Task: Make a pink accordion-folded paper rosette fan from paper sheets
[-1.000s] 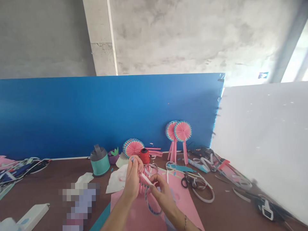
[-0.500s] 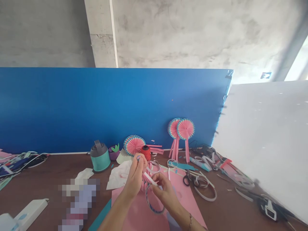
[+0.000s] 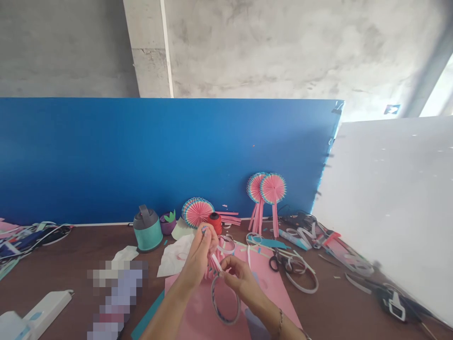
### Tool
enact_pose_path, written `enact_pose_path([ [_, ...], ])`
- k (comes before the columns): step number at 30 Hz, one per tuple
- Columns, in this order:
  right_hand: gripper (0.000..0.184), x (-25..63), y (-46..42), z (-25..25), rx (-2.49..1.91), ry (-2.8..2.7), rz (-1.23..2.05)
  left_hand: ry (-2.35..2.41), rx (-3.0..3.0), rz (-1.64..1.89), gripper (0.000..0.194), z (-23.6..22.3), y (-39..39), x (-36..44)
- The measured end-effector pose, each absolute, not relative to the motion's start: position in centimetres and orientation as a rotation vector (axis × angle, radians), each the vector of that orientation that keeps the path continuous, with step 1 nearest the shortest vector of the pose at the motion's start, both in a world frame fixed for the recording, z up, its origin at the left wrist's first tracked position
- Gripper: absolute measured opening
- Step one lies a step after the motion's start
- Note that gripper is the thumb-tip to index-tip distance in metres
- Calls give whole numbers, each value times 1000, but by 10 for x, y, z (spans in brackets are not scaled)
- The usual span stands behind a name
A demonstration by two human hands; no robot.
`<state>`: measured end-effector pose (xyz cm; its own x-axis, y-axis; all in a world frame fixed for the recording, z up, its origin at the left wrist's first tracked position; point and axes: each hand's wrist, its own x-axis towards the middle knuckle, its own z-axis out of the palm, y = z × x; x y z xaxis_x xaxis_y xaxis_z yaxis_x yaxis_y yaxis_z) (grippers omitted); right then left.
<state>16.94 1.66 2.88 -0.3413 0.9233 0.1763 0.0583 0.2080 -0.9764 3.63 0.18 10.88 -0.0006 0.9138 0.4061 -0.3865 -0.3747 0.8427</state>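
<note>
My left hand point(image 3: 201, 248) is closed around a pleated pink paper fan point(image 3: 211, 270), whose folds spread out below the fingers. A white strip of tape point(image 3: 215, 262) lies along the edge of the pleats. My right hand point(image 3: 239, 278) pinches the strip's lower end between thumb and fingers. From there a tape roll point(image 3: 226, 322), a thin ring, hangs over a large pink sheet point(image 3: 198, 307). The fingers of my left hand hide the top of the fan.
Finished pink rosettes point(image 3: 273, 189) lean on the blue partition point(image 3: 141, 156). A red spool point(image 3: 214, 222), purple pot point(image 3: 168, 224) and teal container point(image 3: 148, 236) stand behind my hands. Scissors point(image 3: 274, 263), a glue tube point(image 3: 294, 240) and tape rings point(image 3: 307, 289) lie to the right.
The tape roll has swung lower and slightly left, showing its ring more fully. My right hand has shifted slightly, and the white strip now sits steeper against the pleats.
</note>
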Motion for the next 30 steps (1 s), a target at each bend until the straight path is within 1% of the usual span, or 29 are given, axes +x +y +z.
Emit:
enact_pose_path([
  [4,28,169,14,32,-868,-1568,1345,529,1094,1634,31,112,5,33],
  [7,34,168,12,34,-824,-1534,1370,479,992,1622,29,114,6,32],
  [16,35,166,12,29,-766,-1435,1519,354,780,1516,29,118,2,34],
  [19,34,169,13,29,-779,-1460,1459,324,715,1472,25,119,0,34],
  [20,37,170,13,29,-779,-1483,1422,318,697,1462,24,120,0,34],
  [22,49,171,12,30,-764,-1525,1373,307,666,1451,22,121,-1,35],
  [24,58,173,10,33,-748,-1546,1388,291,634,1443,20,122,-2,35],
  [30,62,177,2,41,-767,-1552,1514,225,529,1379,19,123,-2,36],
])
